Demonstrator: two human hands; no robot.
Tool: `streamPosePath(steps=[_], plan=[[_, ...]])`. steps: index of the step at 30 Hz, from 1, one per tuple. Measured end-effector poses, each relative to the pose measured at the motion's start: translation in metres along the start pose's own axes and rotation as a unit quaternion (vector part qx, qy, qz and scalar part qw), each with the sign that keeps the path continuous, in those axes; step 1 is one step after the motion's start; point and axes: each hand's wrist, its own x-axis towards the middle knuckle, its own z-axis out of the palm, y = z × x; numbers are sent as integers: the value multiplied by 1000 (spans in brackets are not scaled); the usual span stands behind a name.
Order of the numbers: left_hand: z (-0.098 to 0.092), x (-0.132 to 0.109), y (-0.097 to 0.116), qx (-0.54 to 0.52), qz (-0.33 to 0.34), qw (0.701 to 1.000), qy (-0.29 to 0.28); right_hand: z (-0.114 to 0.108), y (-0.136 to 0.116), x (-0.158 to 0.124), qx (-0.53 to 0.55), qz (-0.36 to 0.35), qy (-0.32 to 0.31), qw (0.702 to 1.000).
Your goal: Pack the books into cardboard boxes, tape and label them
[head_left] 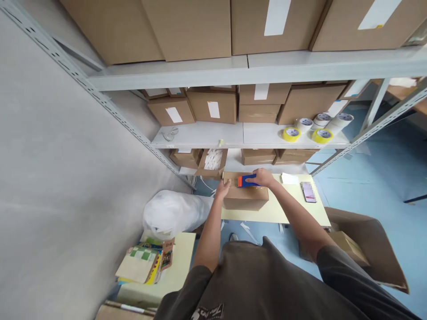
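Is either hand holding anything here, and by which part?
The right hand holds a blue-and-orange tool by its blue part; the left hand touches the carton at its left end.

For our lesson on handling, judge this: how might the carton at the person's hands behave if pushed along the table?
The carton would probably keep its shape, given its flat faces. It seems unlikely to roll or tip, being boxy and wider than tall. Its weight is uncertain, since no contents show.

I'm looking in on a storeroom or packing area: metal shelving [167, 76] filled with labelled cardboard boxes [248, 42] across the top, tape rolls [291, 138] right of centre, a carton [245, 203] on the pale worktable [278, 212] below.
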Motion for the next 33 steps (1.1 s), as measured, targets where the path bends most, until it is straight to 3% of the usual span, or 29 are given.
streamPosePath(steps=[3, 6, 9, 12, 14, 17, 20, 23, 26, 30, 33], plan=[[37, -3, 13, 2, 19, 999, -37, -8, 26, -6, -28, 23, -1, 999], [80, -6, 38, 17, 40, 997, -57, -17, 67, -20, -29, 53, -2, 998], [120, -11, 66, 26, 39, 996, -72, -23, 117, -44, -3, 89, 13, 996], [152, -16, 86, 44, 39, 995, -79, -29, 183, -81, 60, 105, 23, 992], [165, -17, 94, 55, 46, 994, -83, -34, 236, -114, 97, 116, 24, 988], [172, -14, 97, 57, 60, 993, -80, -41, 315, -165, 93, 201, 41, 974], [172, -9, 94, 50, 68, 993, -80, -42, 359, -194, 117, 250, 33, 961], [163, -3, 84, 25, 71, 994, -82, -34, 358, -188, 118, 251, 40, 960], [140, 10, 64, -20, 70, 994, -81, -24, 327, -162, 162, 218, 53, 961], [86, 33, 27, -60, 50, 993, -85, -9, 262, -117, 232, 129, 71, 962], [36, 43, 3, 17, -9, 999, -35, 0, 200, -80, 215, 79, 92, 969]])
